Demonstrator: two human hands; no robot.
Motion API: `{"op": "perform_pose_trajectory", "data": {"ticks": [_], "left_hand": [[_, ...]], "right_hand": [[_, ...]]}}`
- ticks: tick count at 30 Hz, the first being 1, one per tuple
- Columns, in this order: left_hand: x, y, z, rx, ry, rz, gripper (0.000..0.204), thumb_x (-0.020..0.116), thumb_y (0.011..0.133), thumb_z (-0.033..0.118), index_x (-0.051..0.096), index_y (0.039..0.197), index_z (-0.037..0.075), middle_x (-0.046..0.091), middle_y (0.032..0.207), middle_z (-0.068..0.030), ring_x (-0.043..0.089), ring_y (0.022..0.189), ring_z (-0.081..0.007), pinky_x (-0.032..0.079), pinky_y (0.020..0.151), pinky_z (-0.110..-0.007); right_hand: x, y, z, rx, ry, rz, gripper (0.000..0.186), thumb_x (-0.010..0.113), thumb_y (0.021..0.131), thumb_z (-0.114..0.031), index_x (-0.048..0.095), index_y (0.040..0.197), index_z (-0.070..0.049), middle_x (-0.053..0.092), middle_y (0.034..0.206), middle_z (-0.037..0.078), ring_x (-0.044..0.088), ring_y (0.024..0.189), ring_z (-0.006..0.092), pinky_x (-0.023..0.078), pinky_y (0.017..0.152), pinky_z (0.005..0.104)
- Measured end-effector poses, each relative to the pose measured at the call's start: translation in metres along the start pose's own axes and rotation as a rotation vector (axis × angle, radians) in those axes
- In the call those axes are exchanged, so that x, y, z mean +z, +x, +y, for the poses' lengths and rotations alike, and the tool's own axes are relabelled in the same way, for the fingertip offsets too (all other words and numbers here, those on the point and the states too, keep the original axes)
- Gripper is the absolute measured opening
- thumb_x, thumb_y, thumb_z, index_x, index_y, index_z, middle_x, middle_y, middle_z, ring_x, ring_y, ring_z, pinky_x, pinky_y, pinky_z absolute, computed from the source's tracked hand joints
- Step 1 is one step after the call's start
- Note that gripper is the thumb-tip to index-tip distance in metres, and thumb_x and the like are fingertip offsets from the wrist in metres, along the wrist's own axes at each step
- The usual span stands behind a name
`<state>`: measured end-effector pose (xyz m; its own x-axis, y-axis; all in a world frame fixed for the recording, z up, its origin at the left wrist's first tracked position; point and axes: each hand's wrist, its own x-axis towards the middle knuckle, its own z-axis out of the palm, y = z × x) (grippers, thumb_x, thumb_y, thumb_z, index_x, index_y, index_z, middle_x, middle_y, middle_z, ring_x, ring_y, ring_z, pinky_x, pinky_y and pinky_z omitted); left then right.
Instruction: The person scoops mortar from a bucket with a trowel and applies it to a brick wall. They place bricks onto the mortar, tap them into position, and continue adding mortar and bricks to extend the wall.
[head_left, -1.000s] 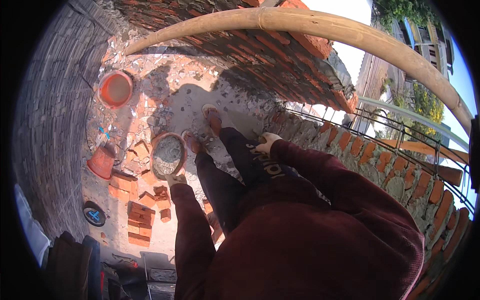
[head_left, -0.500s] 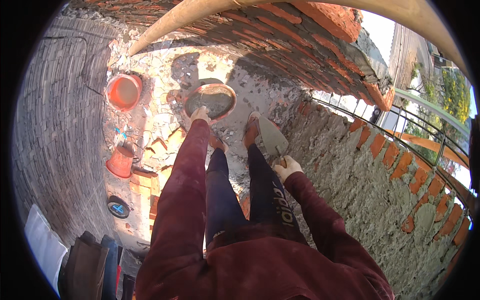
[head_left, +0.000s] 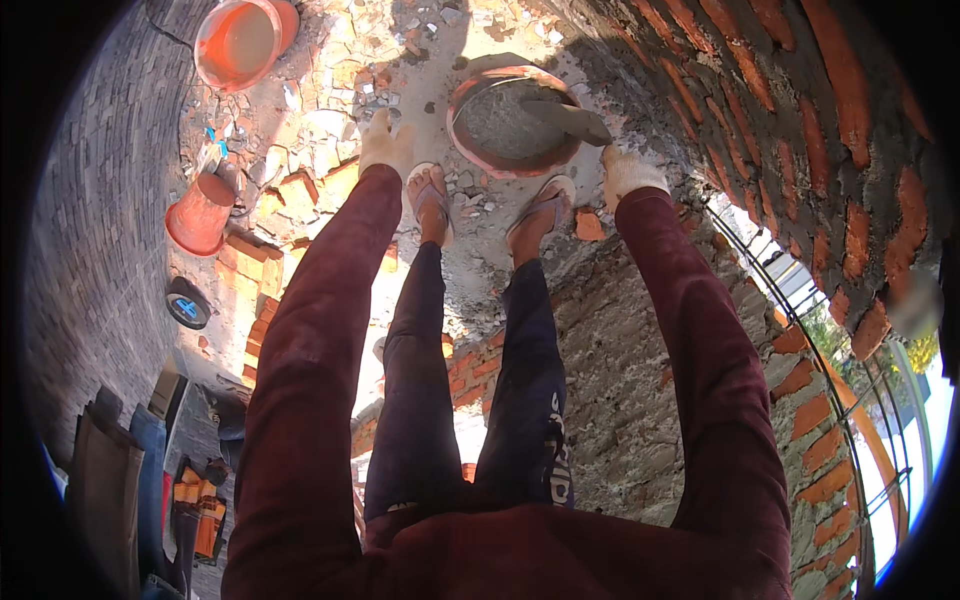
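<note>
A round reddish basin (head_left: pixel 463 140) of wet grey mortar (head_left: pixel 510 118) rests on the ground just beyond my feet. My right hand (head_left: pixel 630 172), in a pale glove, is closed at the right of the basin around a trowel (head_left: pixel 570 121); the hand hides its handle. The trowel's blade reaches over the basin's right rim, its tip at the mortar. To the left of the basin, my gloved left hand (head_left: pixel 386 146) is held out with thumb and fingers apart, touching nothing.
An orange bucket (head_left: pixel 236 45) stands at far left, and another bucket (head_left: pixel 200 214) lies nearer on its side. Loose bricks (head_left: pixel 250 262) and rubble cover the ground. A small wheel (head_left: pixel 188 304) lies at left. Brick walls (head_left: pixel 760 100) rise at right beside bent metal bars (head_left: pixel 800 322).
My left hand has let go of the basin's rim and moved left. My right hand has carried the trowel forward from beside my right foot into the basin. The view has shifted.
</note>
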<state>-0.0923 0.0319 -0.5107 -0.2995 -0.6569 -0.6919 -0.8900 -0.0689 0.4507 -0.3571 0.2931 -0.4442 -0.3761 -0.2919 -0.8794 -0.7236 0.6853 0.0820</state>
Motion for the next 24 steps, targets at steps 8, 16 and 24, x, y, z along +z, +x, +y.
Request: {"op": "perform_pose_trajectory", "data": {"ticks": [8,16,24], "left_hand": [[-0.089,-0.308,-0.044,0.466,0.469,-0.636,0.050,0.080,0.082,0.034,0.068,0.122,0.007,0.060,0.128,-0.0149,0.050,0.130,-0.0436,0.038,0.111,-0.055],[-0.064,-0.295,-0.059,0.491,0.455,-0.435,0.031,0.078,0.080,0.028,0.070,0.104,0.009,0.065,0.112,-0.0078,0.057,0.115,-0.0309,0.040,0.098,-0.049],[-0.070,-0.290,-0.051,0.510,0.525,-0.472,0.033,0.077,0.079,0.020,0.069,0.110,0.011,0.065,0.116,-0.0084,0.056,0.120,-0.0328,0.038,0.106,-0.050]], "right_hand": [[0.042,0.064,-0.042,-0.025,0.214,0.062,0.031,0.066,0.093,-0.014,0.064,0.122,-0.006,0.069,0.126,0.023,0.068,0.114,0.0410,0.056,0.095,0.0494],[0.102,0.073,-0.098,0.004,0.730,-0.175,0.033,0.058,0.090,-0.023,0.065,0.118,-0.007,0.071,0.115,0.020,0.070,0.104,0.0367,0.054,0.090,0.0459],[0.141,0.066,-0.076,-0.138,0.886,-0.067,0.036,0.071,0.081,-0.027,0.066,0.112,-0.011,0.071,0.094,0.009,0.071,0.075,0.0278,0.053,0.066,0.0401]]}}
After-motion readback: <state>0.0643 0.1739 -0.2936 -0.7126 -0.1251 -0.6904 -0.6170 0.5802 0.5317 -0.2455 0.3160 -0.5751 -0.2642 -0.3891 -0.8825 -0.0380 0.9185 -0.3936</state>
